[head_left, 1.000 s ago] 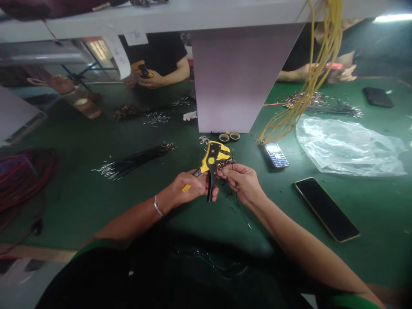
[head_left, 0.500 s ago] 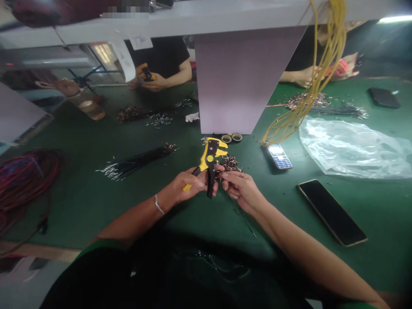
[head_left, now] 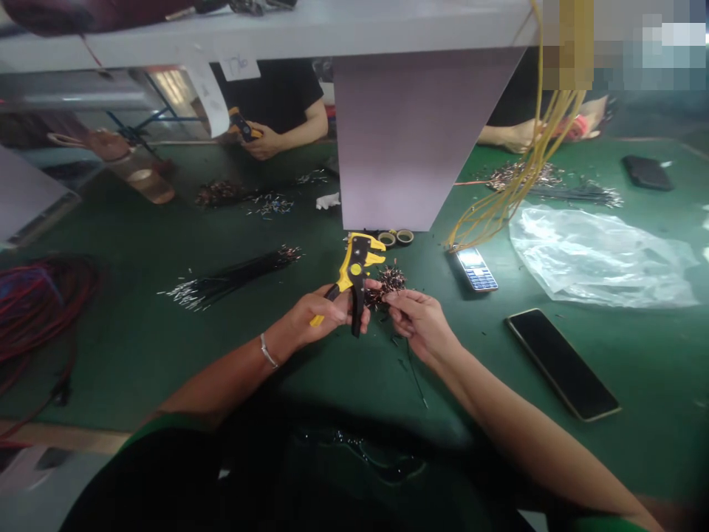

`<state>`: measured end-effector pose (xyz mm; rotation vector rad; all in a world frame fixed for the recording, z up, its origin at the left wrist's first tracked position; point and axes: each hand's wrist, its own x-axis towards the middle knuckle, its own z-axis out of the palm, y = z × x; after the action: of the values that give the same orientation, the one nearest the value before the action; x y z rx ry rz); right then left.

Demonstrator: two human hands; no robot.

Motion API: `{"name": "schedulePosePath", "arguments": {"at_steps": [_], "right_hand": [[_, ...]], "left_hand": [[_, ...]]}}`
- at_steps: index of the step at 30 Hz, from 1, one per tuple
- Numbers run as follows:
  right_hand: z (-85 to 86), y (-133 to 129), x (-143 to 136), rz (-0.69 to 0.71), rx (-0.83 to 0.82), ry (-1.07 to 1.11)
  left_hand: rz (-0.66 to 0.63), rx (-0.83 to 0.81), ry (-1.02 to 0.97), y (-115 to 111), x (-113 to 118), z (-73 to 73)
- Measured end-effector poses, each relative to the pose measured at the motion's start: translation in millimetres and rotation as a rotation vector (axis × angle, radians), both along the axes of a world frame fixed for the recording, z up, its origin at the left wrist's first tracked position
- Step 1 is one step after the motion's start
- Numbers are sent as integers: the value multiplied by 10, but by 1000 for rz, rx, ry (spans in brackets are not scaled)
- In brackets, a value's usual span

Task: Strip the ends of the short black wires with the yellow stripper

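My left hand (head_left: 326, 314) is wrapped round a yellow and black wire stripper (head_left: 356, 270), whose jaws point up and to the right. Close beside it, my right hand (head_left: 415, 318) has thumb and forefinger pinched on a thin dark wire (head_left: 414, 373) that hangs down toward the table's near side. Just beyond my fingertips lies a small heap of short wire pieces (head_left: 392, 279) with coppery ends. Left of the tool rests a bundle of black wires (head_left: 238, 275) with silvery tips.
A smartphone (head_left: 562, 363), a keypad phone (head_left: 475, 267) and a clear plastic bag (head_left: 592, 255) lie right. Yellow wires (head_left: 518, 192) hang from the shelf (head_left: 299, 37). Red cable coils (head_left: 38, 310) sit left. Two tape rolls (head_left: 404, 237) lie by the panel (head_left: 388, 140). Across the table, two people work.
My two hands have moved slightly apart at the fingertips, with the stripper still in my left hand. The whole view has shifted a little. Across the table, a person's hand and tool have moved slightly.
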<state>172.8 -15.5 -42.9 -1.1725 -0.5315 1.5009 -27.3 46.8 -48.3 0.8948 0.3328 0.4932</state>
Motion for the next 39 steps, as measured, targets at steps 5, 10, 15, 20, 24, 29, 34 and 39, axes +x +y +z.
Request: {"name": "schedulePosePath", "arguments": {"at_steps": [5,10,15,20,24,29,34,39], "right_hand": [[33,8,32,-60,24,-78],[73,4,67,-106,67,-132],[137,7,126,-188,128,-241],[239,17,191,-277,201,-334],[272,8,239,-304,236,-366],[222,-35,266,-278,278,-485],[231,-65,208,-192,230,-615],[272,-69,152,-143,189,-690]], "left_hand": [[2,28,13,-12,8,21],[-17,66,36,-10,-4,56],[-3,124,55,-33,4,144],[7,130,42,-74,27,196],[-21,119,26,-79,30,186],[-23,105,1,-86,48,153],[-20,70,-4,-100,67,93],[-41,104,4,-115,84,114]]}}
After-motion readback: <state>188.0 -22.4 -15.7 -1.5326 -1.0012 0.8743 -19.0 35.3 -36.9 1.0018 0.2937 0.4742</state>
